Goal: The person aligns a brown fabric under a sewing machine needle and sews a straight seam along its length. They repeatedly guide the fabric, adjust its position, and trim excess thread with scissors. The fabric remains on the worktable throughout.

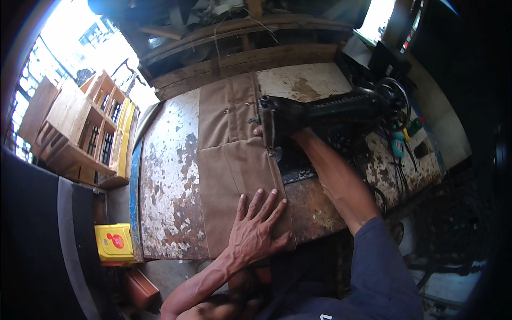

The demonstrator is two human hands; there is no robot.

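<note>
A long strip of brown cloth (221, 170) lies across the worn table, with seams and folds running along it. My left hand (258, 229) rests flat on its near part, fingers spread and pointing away from me. A black sewing machine (330, 109) stands at the cloth's right edge, its needle end over that edge. My right forearm reaches up to the machine, and my right hand (302, 134) passes behind its head. Only a fingertip shows past the needle end, at the cloth; the machine hides the other fingers, so their grip is unclear.
The tabletop (168, 176) has peeling white paint. Right of the machine lie a teal spool-like item (398, 145) and other small tools. Wooden shelving (101, 122) stands at the left, above a yellow container (114, 242). Wooden planks (240, 61) border the table's far side.
</note>
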